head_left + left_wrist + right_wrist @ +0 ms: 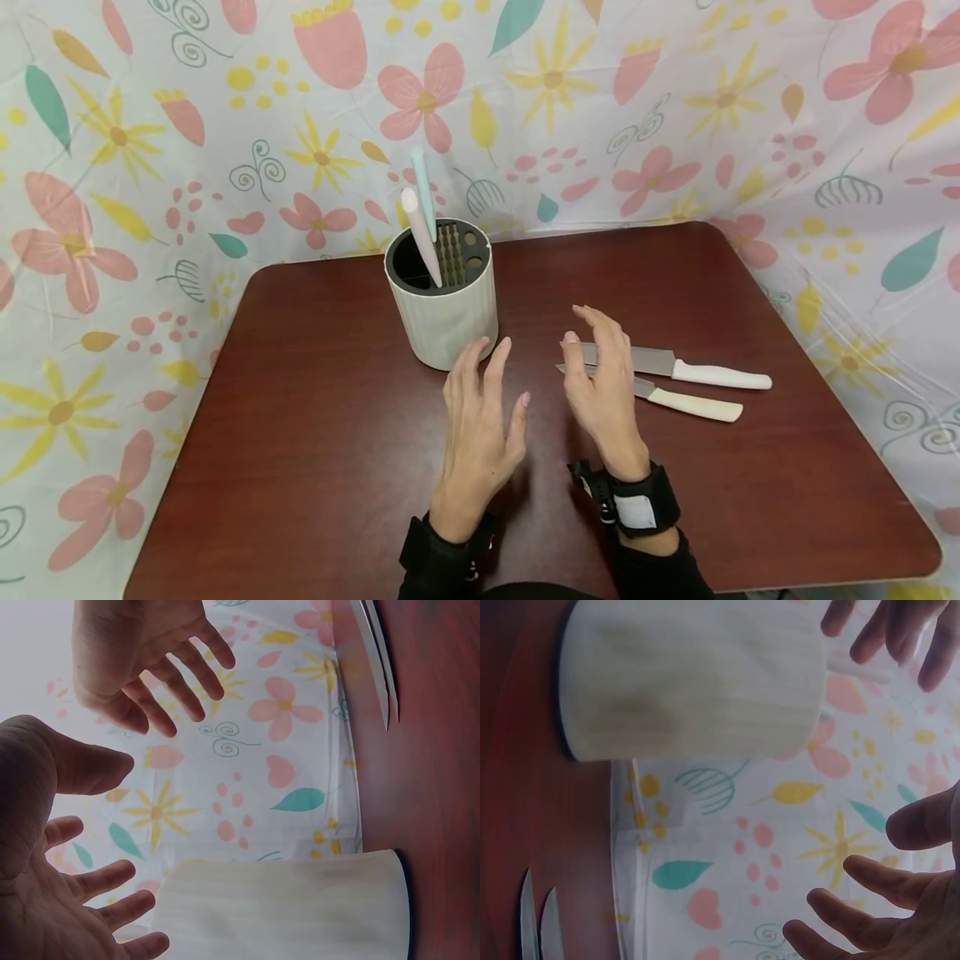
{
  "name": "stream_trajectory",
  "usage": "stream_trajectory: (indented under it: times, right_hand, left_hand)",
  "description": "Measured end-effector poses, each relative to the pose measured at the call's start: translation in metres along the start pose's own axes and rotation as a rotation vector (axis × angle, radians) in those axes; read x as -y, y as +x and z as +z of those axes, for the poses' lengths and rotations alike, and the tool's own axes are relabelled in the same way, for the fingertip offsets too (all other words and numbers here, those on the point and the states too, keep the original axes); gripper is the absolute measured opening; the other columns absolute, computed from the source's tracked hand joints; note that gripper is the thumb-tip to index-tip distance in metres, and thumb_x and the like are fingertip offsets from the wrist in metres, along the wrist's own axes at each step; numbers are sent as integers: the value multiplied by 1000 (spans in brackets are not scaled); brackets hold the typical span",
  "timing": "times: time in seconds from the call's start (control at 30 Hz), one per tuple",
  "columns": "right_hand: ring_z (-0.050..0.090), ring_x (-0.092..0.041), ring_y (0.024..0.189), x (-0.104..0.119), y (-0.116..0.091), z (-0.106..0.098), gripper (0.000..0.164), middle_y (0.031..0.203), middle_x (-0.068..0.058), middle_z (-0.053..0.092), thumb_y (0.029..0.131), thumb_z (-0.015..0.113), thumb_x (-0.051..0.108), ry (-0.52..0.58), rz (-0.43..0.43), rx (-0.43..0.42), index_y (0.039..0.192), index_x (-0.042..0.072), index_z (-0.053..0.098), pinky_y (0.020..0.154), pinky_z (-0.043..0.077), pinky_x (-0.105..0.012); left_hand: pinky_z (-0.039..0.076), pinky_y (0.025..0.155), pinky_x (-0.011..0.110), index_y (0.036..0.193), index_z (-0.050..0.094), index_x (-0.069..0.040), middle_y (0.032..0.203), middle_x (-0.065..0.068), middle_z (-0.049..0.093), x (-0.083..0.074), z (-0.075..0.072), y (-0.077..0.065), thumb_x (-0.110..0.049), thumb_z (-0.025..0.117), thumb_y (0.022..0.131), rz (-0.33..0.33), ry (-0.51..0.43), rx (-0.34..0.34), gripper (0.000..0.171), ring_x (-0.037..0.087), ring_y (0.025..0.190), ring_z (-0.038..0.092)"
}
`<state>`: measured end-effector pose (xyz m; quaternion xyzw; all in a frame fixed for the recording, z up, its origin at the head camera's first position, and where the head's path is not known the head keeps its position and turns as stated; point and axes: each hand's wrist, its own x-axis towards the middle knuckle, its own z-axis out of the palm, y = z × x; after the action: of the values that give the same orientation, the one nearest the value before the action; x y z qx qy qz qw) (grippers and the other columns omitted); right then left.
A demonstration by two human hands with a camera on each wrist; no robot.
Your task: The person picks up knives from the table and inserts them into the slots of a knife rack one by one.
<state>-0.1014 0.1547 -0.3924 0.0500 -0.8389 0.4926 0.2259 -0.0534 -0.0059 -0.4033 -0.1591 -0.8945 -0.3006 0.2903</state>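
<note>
Both hands hover over the table with fingers loosely spread and nothing held. The left hand (pixel 477 437) is just in front of a cream ribbed knife block (pixel 450 329); whether a fingertip touches it cannot be told. Two handles rise from the block's top, one pale pink (pixel 422 233) and one light blue (pixel 423 192). The right hand (pixel 603 383) is above the blades of two knives lying on the table, partly covering them. One is a white-handled knife (pixel 720 375), the other a cream-handled knife (pixel 693 404). Their blade tips (pixel 527 900) point toward the block.
The dark red-brown table (pixel 315 467) has rounded corners. Behind it and along its sides hangs a flower-patterned cloth (pixel 555 150). The block's black top has an open compartment, a slotted section and round holes. Black straps (pixel 645 504) circle both wrists.
</note>
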Motion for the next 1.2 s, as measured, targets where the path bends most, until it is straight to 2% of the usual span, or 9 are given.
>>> stream_trajectory:
  times: [0.33,0.57,0.73,0.97,1.2]
  right_hand:
    - [47,-37,136,-9,4,-5,37,146,-16,55,103,52,16,-17,43,-53,139,8,59,111,35,-57]
    - [47,-39,132,-16,8,-9,37,145,-17,56,103,52,18,-40,73,-71,138,9,60,107,36,-57]
    - [48,-42,129,-23,12,-14,38,145,-19,55,104,50,19,-50,98,-75,138,8,60,105,36,-57]
    - [45,-44,135,-30,17,-25,40,146,-22,54,105,48,21,-65,136,-67,140,6,58,109,32,-60]
    - [42,-43,137,-39,21,-36,42,149,-22,50,105,47,25,-95,205,-86,142,6,56,111,32,-58]
  left_hand:
    - [39,109,57,156,37,-12,151,19,43,-2,8,-1,-21,63,96,60,6,-32,65,37,141,41]
    - [41,107,56,154,40,-11,150,19,45,-4,11,-2,-24,58,99,83,-4,-47,58,36,139,43]
    - [40,109,56,152,43,-11,150,19,45,-7,12,-2,-26,56,100,97,-8,-39,56,37,139,44]
    - [40,110,56,152,43,-11,151,18,44,-10,14,-3,-24,61,97,112,0,-7,60,37,139,44]
    - [40,110,56,152,42,-12,150,18,45,-11,14,-3,-22,64,95,126,9,1,62,38,139,45]
